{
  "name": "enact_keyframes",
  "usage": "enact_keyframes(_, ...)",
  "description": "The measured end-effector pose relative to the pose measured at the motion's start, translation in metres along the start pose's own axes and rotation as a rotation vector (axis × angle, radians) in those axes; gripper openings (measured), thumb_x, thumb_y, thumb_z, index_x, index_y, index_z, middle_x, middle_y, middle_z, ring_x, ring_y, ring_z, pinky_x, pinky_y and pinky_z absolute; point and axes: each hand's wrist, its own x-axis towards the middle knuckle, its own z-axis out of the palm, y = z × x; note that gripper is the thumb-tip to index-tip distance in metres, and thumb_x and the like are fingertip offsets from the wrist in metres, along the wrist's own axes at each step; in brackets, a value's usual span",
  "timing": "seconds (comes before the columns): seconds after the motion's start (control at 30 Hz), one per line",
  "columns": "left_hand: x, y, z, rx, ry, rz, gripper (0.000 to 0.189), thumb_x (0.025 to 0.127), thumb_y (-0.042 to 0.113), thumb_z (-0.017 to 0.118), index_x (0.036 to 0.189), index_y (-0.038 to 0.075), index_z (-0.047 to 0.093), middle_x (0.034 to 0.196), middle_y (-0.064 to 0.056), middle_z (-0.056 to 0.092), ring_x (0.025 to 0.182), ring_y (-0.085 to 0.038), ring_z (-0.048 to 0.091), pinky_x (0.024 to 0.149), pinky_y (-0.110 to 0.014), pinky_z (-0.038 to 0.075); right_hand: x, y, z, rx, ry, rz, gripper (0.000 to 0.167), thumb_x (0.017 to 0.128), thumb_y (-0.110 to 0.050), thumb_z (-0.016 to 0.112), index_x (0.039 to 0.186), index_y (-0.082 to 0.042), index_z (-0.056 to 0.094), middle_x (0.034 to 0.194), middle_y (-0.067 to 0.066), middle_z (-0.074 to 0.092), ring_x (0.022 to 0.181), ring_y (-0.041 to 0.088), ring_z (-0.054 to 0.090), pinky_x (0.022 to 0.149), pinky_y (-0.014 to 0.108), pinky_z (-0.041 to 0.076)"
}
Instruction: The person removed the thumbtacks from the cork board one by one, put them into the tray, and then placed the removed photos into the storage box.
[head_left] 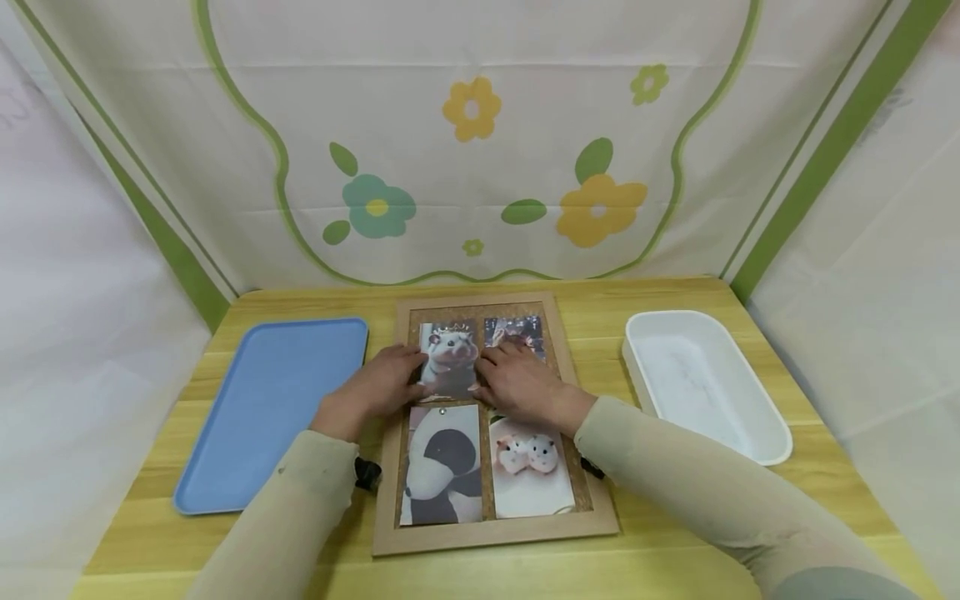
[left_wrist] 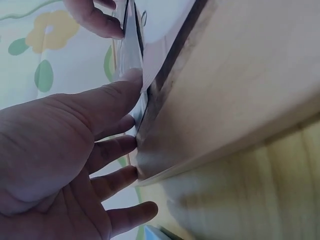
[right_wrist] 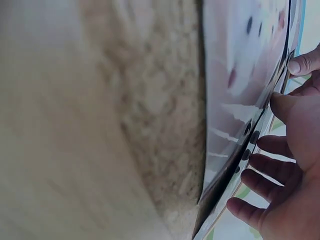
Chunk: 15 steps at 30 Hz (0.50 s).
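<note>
A photo card of a crowned hamster (head_left: 450,362) lies at the upper left of a wood-framed cork board (head_left: 495,537). My left hand (head_left: 384,382) touches its left edge, thumb near the lower corner. In the left wrist view this hand's other fingers spread loosely along the frame. At the card's right edge rest the fingertips of my right hand (head_left: 525,382), which covers part of the upper right photo card (head_left: 528,327). Below are a panda card (head_left: 442,475), with a small pin at its top, and a card with two white hamsters (head_left: 531,479).
On the left of the wooden table (head_left: 660,554) lies a blue tray (head_left: 281,404). A white rectangular bin (head_left: 708,392) stands on the right. Behind hangs a flower-patterned cloth (head_left: 480,183), with pale cloth on both sides.
</note>
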Motion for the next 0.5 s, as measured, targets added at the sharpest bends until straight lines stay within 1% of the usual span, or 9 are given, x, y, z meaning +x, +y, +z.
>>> enact_keyframes(0.07, 0.004, -0.002, -0.002, 0.0, 0.006, 0.02, 0.044, 0.105, 0.028, 0.067, 0.139, 0.0, 0.064, 0.145, -0.022, 0.061, 0.137, -0.042, 0.055, 0.115, -0.054, 0.045, -0.001, 0.001, -0.001, 0.006, -0.007, -0.004, 0.043, 0.109, -0.043, 0.056, 0.131, -0.007, 0.066, 0.136, 0.011, 0.065, 0.126, 0.032, 0.061, 0.109, 0.053, 0.051)
enact_keyframes(0.13, 0.007, -0.003, -0.006, 0.0, 0.01, 0.036, 0.026, 0.104, 0.024, 0.069, 0.12, 0.004, 0.071, 0.121, -0.014, 0.072, 0.115, -0.034, 0.067, 0.1, -0.05, 0.053, -0.001, 0.001, -0.002, 0.015, -0.024, -0.005, 0.047, 0.109, -0.043, 0.055, 0.137, -0.006, 0.064, 0.141, 0.012, 0.063, 0.13, 0.033, 0.059, 0.111, 0.054, 0.05)
enact_keyframes(0.2, 0.011, -0.004, -0.012, 0.002, 0.005, 0.04, 0.012, 0.104, 0.022, 0.069, 0.104, 0.01, 0.072, 0.099, -0.005, 0.072, 0.095, -0.025, 0.068, 0.085, -0.045, 0.055, -0.001, 0.0, -0.002, 0.02, -0.038, -0.003, 0.05, 0.11, -0.043, 0.055, 0.141, -0.005, 0.062, 0.145, 0.013, 0.061, 0.133, 0.034, 0.058, 0.112, 0.055, 0.048)
enact_keyframes(0.23, 0.012, -0.004, -0.015, 0.005, -0.004, 0.041, 0.01, 0.104, 0.02, 0.068, 0.097, 0.013, 0.071, 0.092, -0.002, 0.069, 0.087, -0.022, 0.066, 0.08, -0.044, 0.053, -0.001, 0.0, -0.002, 0.024, -0.043, -0.001, 0.05, 0.11, -0.043, 0.054, 0.142, -0.005, 0.062, 0.145, 0.013, 0.061, 0.133, 0.034, 0.058, 0.113, 0.055, 0.048)
enact_keyframes(0.3, 0.016, -0.005, -0.021, 0.027, -0.024, 0.036, 0.011, 0.106, 0.019, 0.066, 0.098, 0.015, 0.073, 0.092, 0.0, 0.07, 0.087, -0.02, 0.066, 0.08, -0.043, 0.055, -0.001, 0.0, -0.002, 0.021, -0.048, 0.002, 0.05, 0.11, -0.043, 0.054, 0.142, -0.005, 0.061, 0.145, 0.012, 0.061, 0.134, 0.033, 0.058, 0.113, 0.055, 0.048)
enact_keyframes(0.4, 0.023, -0.005, -0.03, 0.062, -0.044, 0.03, 0.015, 0.108, 0.017, 0.061, 0.101, 0.015, 0.075, 0.096, -0.001, 0.072, 0.09, -0.021, 0.067, 0.082, -0.044, 0.056, -0.001, -0.001, -0.001, 0.012, -0.053, 0.007, 0.049, 0.111, -0.043, 0.052, 0.142, -0.006, 0.062, 0.144, 0.011, 0.061, 0.134, 0.033, 0.058, 0.113, 0.054, 0.048)
enact_keyframes(0.43, 0.026, -0.004, -0.032, 0.077, -0.045, 0.03, 0.018, 0.109, 0.016, 0.059, 0.1, 0.014, 0.074, 0.096, -0.003, 0.072, 0.09, -0.023, 0.067, 0.082, -0.044, 0.055, -0.001, -0.001, -0.001, 0.009, -0.058, 0.01, 0.049, 0.111, -0.043, 0.051, 0.142, -0.006, 0.061, 0.144, 0.011, 0.061, 0.135, 0.033, 0.057, 0.114, 0.054, 0.047)
enact_keyframes(0.5, 0.033, -0.005, -0.035, 0.106, -0.025, 0.042, 0.02, 0.109, 0.013, 0.056, 0.099, 0.013, 0.074, 0.098, -0.005, 0.073, 0.093, -0.024, 0.067, 0.083, -0.044, 0.055, 0.0, -0.001, -0.001, 0.006, -0.068, 0.018, 0.051, 0.112, -0.043, 0.05, 0.145, -0.006, 0.059, 0.147, 0.011, 0.06, 0.137, 0.033, 0.056, 0.115, 0.056, 0.046)
